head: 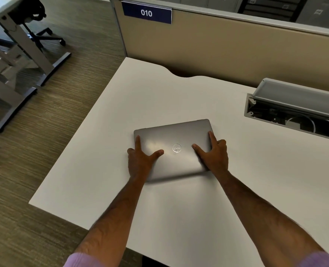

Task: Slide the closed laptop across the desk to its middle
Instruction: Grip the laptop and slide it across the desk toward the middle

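Closed laptop (174, 149): lid down, logo up, lying flat on the white worktop (159, 97), somewhat left of the visible surface's centre and turned slightly askew. Your left hand (140, 160) clasps the laptop's left side, thumb and forefinger spread on the lid, the other fingers curled over the edge. Your right hand (214, 155) mirrors it on the right side, clamped the same way. Near edge of the laptop is blurred, which suggests motion; direction cannot be read.

Step in hand, as judged: the slide itself, both hands engaged. How far the middle lies cannot be fixed, since the worktop's right end is out of frame.

Next move calls for even pressure from both sides, laptop kept flat, pushed rightward. Watch the open cable tray (294, 110) at the far right: stay well clear of it. Partition (227, 45) behind is no obstacle.
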`<action>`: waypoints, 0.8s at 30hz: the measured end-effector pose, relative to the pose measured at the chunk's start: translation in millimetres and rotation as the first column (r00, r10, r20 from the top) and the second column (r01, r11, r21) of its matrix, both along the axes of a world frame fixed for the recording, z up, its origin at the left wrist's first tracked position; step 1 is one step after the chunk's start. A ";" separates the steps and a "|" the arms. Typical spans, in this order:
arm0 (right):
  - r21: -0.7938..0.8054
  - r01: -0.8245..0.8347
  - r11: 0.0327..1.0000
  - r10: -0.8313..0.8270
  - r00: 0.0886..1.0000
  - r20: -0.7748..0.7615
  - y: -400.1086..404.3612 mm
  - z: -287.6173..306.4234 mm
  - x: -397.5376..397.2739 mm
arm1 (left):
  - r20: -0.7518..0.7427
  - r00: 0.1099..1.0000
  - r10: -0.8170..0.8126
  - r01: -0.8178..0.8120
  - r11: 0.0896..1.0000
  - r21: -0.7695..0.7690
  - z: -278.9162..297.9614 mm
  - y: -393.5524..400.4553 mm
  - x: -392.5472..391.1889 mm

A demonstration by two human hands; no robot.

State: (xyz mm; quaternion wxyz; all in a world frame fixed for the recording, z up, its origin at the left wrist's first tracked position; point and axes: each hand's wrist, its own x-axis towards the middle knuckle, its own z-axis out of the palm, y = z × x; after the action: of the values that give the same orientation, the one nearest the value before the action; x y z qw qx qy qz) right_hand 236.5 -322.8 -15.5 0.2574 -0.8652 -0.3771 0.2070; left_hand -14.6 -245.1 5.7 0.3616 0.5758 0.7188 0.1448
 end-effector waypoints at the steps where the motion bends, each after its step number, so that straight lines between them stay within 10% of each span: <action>1: -0.001 0.000 1.000 0.000 1.000 0.000 -3.3 0.2 -0.2 | -0.002 1.000 -0.003 0.003 1.000 -0.004 0.3 -2.5 0.1; 24: -0.005 0.048 0.999 -0.047 0.993 0.108 -61.2 -1.9 -6.1 | -0.181 0.965 -0.189 0.205 0.976 0.074 -12.0 -43.8 -4.7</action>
State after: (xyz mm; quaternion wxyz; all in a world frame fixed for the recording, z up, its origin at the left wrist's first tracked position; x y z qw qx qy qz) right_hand 230.4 -383.9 -17.4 0.2384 -0.8847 -0.3691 0.1553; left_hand -19.4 -288.8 -6.3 0.2835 0.6709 0.6792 0.0907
